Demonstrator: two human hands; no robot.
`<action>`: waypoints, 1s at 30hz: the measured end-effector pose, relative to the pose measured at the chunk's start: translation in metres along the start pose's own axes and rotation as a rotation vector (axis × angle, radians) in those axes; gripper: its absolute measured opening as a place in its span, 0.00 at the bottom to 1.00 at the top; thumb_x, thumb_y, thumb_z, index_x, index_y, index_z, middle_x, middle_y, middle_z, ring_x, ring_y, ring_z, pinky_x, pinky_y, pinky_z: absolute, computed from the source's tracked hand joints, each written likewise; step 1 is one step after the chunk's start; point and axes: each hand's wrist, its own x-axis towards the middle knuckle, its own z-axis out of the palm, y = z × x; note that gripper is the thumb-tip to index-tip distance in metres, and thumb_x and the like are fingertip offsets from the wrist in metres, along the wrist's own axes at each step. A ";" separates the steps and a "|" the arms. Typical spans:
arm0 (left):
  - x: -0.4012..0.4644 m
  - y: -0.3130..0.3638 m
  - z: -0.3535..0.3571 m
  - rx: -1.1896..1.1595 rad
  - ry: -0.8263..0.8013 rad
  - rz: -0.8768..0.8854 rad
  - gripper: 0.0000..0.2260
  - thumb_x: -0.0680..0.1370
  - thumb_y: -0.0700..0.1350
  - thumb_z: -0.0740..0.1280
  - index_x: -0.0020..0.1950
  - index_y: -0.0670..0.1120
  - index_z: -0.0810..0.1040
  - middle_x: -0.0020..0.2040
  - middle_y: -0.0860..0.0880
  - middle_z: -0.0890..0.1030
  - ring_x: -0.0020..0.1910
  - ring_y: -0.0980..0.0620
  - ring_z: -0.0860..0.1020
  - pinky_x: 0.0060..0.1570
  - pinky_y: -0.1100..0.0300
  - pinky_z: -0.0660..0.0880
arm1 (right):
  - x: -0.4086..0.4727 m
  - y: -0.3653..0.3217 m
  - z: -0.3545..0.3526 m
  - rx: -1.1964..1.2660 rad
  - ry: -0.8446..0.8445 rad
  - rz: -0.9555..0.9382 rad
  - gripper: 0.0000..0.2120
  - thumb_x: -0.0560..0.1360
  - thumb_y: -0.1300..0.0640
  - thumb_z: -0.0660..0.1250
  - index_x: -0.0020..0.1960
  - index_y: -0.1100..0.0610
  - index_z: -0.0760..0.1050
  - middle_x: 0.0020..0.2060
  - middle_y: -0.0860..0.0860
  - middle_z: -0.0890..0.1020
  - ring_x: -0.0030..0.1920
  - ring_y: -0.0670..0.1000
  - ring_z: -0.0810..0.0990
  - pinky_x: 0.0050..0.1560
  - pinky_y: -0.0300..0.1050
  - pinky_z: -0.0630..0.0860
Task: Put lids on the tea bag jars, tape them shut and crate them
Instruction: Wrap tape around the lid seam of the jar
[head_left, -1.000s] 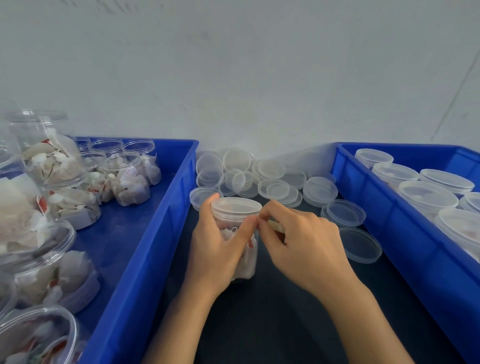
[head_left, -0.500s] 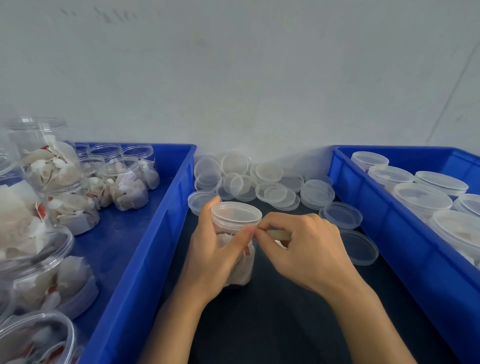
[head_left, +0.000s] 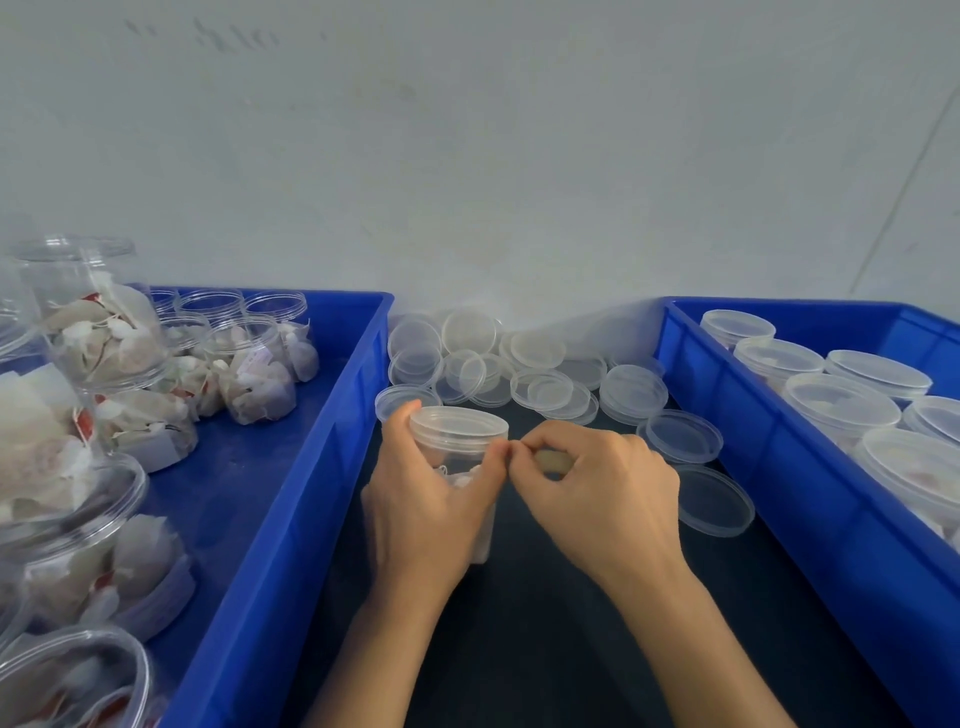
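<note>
A clear lidded jar of tea bags (head_left: 457, 431) stands on the dark table between two blue crates. My left hand (head_left: 421, 509) grips its side, thumb at the rim on the right. My right hand (head_left: 597, 488) is curled around a small pale tape roll (head_left: 553, 461), and its fingertips pinch at the jar's rim next to my left thumb. The tape itself is too thin to see. Loose clear lids (head_left: 540, 384) lie heaped behind the jar.
The left blue crate (head_left: 291, 519) holds several open jars of tea bags (head_left: 249, 374). The right blue crate (head_left: 810, 493) holds several lidded jars (head_left: 841, 405). Two single lids (head_left: 714, 501) lie right of my right hand. A white wall stands close behind.
My hands and the jar have stayed nearly in place. My right fingertips have drawn in to meet my left thumb at the jar's rim. The view has tilted up slightly.
</note>
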 end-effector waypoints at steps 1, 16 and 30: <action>0.000 0.001 0.001 0.042 0.015 0.007 0.43 0.66 0.76 0.67 0.74 0.53 0.68 0.64 0.53 0.82 0.59 0.49 0.81 0.49 0.59 0.70 | 0.000 -0.001 0.000 -0.010 -0.015 0.025 0.11 0.77 0.34 0.66 0.44 0.39 0.81 0.29 0.40 0.80 0.35 0.47 0.80 0.39 0.47 0.78; 0.001 0.001 -0.012 -0.016 0.193 -0.004 0.39 0.68 0.72 0.67 0.72 0.51 0.71 0.58 0.56 0.81 0.50 0.54 0.80 0.41 0.74 0.67 | 0.036 0.041 -0.007 -0.091 0.172 0.396 0.14 0.80 0.41 0.64 0.43 0.47 0.83 0.34 0.50 0.79 0.39 0.58 0.78 0.44 0.55 0.80; 0.006 -0.017 0.004 -0.054 0.004 0.160 0.49 0.74 0.67 0.72 0.85 0.45 0.54 0.83 0.43 0.61 0.82 0.45 0.60 0.80 0.44 0.61 | 0.007 0.019 0.006 0.379 -0.008 0.084 0.05 0.77 0.37 0.69 0.51 0.32 0.82 0.39 0.33 0.85 0.44 0.40 0.84 0.49 0.51 0.83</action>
